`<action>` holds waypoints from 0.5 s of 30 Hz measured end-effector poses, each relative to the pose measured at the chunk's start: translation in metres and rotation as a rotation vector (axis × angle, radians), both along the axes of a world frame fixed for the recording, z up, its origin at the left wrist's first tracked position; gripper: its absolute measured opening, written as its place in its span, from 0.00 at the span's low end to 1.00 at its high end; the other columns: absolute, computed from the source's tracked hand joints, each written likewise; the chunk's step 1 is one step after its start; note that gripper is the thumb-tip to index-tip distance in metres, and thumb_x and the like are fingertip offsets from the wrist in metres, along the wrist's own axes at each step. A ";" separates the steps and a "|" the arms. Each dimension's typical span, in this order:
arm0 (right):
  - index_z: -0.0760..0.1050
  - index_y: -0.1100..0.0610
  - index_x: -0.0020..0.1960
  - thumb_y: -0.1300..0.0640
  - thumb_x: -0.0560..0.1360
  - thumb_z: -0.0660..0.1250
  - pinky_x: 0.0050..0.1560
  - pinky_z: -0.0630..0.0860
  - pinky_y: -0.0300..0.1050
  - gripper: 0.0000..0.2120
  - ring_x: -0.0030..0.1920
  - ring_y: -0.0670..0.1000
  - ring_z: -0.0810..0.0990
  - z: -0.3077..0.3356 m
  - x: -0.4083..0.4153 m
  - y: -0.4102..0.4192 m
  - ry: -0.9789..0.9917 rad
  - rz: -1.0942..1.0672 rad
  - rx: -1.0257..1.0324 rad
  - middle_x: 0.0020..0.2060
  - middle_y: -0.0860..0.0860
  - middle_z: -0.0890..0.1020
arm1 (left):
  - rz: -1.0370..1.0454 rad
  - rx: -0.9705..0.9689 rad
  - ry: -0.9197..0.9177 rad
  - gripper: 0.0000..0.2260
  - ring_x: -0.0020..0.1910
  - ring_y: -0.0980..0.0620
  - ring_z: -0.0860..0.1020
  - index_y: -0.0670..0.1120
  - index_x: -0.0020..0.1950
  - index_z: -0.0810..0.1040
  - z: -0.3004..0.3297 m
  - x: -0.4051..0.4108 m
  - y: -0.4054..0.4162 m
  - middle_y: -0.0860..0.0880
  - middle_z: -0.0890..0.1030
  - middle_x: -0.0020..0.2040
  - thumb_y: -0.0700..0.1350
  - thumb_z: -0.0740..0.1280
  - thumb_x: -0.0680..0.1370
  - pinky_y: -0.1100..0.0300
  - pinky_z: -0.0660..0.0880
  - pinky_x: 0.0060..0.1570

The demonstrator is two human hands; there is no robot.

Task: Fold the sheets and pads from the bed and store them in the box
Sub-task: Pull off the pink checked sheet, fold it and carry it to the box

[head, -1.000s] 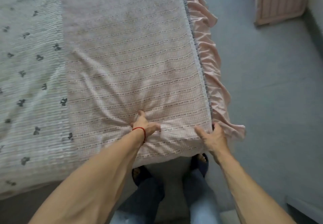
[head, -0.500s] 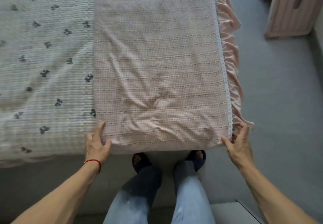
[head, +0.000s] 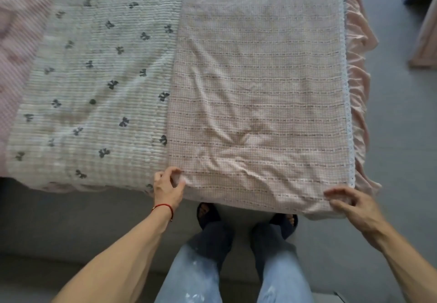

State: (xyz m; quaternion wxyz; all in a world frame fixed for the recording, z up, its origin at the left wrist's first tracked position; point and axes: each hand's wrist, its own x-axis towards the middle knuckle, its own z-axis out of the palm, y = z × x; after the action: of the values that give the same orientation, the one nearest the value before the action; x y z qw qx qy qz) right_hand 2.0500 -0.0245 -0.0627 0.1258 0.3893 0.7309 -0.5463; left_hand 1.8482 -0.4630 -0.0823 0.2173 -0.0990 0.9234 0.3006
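Presently, the person is standing at the foot of the bed with both hands at the near corners of the pink checked sheet (head: 257, 104). The left hand (head: 168, 188), wearing a red string bracelet (head: 163, 206), is pinching the sheet's near left corner between curled fingers and thumb. The right hand (head: 352, 204) is reaching over the near right corner with fingers bent; it is blurred, and whether it is actually gripping cloth cannot be told.

The sheet is lying already doubled into a long strip along the right side of the bed, with a white lace edging (head: 347, 104) and a pink ruffle (head: 359, 66) running down its right side. Beside it, the white quilted pad (head: 94, 85) printed with dark bows is lying flat and unfolded.

Risks, as judged from this position: the right hand may be lifting before securing its corner, which would skew the next fold. The ruffle is hanging over the mattress side and could be dragging or trailing out of the fold. Creases near the front edge are likely to be folded in unless smoothed. The doubled layers could also be sliding apart if only the top layer is pinched.

The storage box is not identifiable in view. No brands, labels or legible writing are showing anywhere.
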 end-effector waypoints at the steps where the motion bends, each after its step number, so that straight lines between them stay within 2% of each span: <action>1: 0.87 0.49 0.46 0.71 0.73 0.73 0.42 0.77 0.28 0.17 0.50 0.51 0.81 -0.001 0.003 0.001 0.007 -0.009 -0.006 0.51 0.49 0.86 | 0.021 0.010 0.000 0.09 0.45 0.50 0.76 0.51 0.55 0.81 -0.001 -0.002 -0.001 0.46 0.74 0.54 0.42 0.73 0.76 0.57 0.73 0.53; 4: 0.87 0.47 0.45 0.68 0.71 0.76 0.46 0.77 0.27 0.15 0.53 0.51 0.81 0.002 0.006 0.002 0.021 -0.031 -0.020 0.53 0.49 0.86 | 0.104 0.066 0.011 0.08 0.45 0.54 0.77 0.50 0.51 0.81 -0.001 -0.008 -0.006 0.45 0.78 0.53 0.38 0.71 0.76 0.57 0.74 0.52; 8: 0.86 0.45 0.45 0.71 0.73 0.74 0.46 0.75 0.25 0.19 0.50 0.40 0.82 0.001 0.006 0.000 0.022 -0.010 0.010 0.53 0.48 0.86 | 0.145 0.127 -0.040 0.15 0.47 0.47 0.79 0.49 0.49 0.79 0.004 -0.015 -0.005 0.50 0.81 0.46 0.31 0.61 0.76 0.56 0.78 0.41; 9: 0.86 0.45 0.45 0.71 0.74 0.73 0.46 0.75 0.25 0.20 0.51 0.41 0.82 -0.001 0.006 0.001 0.017 0.001 0.023 0.53 0.48 0.85 | 0.131 0.111 -0.044 0.15 0.46 0.46 0.79 0.49 0.48 0.77 0.004 -0.016 -0.006 0.51 0.80 0.45 0.30 0.59 0.76 0.56 0.77 0.40; 12: 0.86 0.43 0.45 0.71 0.75 0.72 0.44 0.75 0.26 0.21 0.53 0.50 0.80 -0.006 0.005 -0.002 -0.004 0.016 0.055 0.51 0.44 0.85 | 0.078 0.070 -0.053 0.10 0.44 0.49 0.76 0.48 0.52 0.70 0.002 -0.017 -0.011 0.52 0.76 0.45 0.35 0.67 0.78 0.56 0.72 0.45; 15: 0.85 0.42 0.44 0.72 0.75 0.71 0.44 0.74 0.25 0.23 0.51 0.45 0.80 -0.010 0.001 -0.005 -0.019 0.023 0.064 0.45 0.34 0.85 | 0.112 0.107 -0.120 0.17 0.45 0.51 0.79 0.48 0.58 0.70 0.000 -0.023 -0.009 0.52 0.78 0.46 0.42 0.74 0.76 0.53 0.77 0.50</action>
State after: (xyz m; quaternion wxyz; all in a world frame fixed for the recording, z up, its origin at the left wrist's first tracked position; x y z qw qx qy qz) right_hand 2.0514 -0.0298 -0.0729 0.1266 0.3898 0.7513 -0.5174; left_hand 1.8247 -0.4716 -0.0827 0.2602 -0.1565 0.8843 0.3546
